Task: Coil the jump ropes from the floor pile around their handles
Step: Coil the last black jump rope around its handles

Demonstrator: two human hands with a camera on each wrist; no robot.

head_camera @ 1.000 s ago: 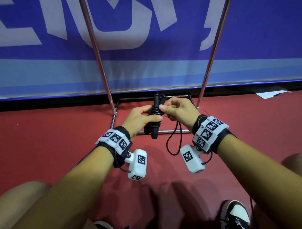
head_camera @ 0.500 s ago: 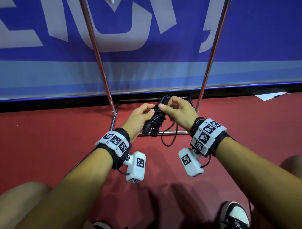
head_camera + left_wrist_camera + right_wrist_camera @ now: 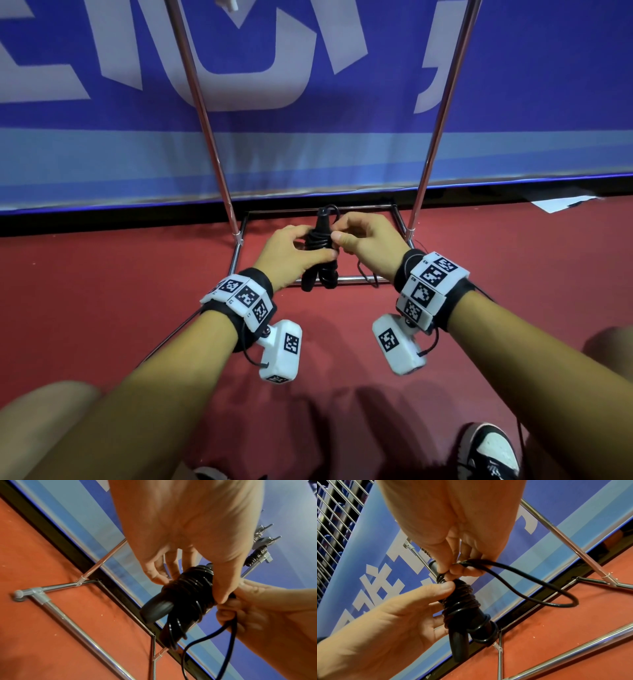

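A black jump rope's two handles [image 3: 320, 253] [image 3: 173, 600] [image 3: 462, 616] are held together upright above the red floor, with many turns of black cord wound round them. My left hand [image 3: 294, 251] [image 3: 202, 563] [image 3: 412, 605] grips the wound handles, thumb pressed on the coils. My right hand [image 3: 363, 240] [image 3: 452, 566] [image 3: 243, 599] pinches the cord's last loose loop [image 3: 539, 588] [image 3: 214, 632] right beside the handles. A short stretch of cord [image 3: 368, 274] hangs under the right hand.
A chrome rack frame [image 3: 346, 281] with two slanted poles [image 3: 205, 113] stands on the red floor straight ahead, before a blue banner wall [image 3: 342, 154]. A white paper [image 3: 561, 202] lies far right. My shoe [image 3: 486, 452] and knees are at the bottom edge.
The handles have swung from tilted back to upright. The hanging loop under my right hand has grown shorter as more cord went round the handles.
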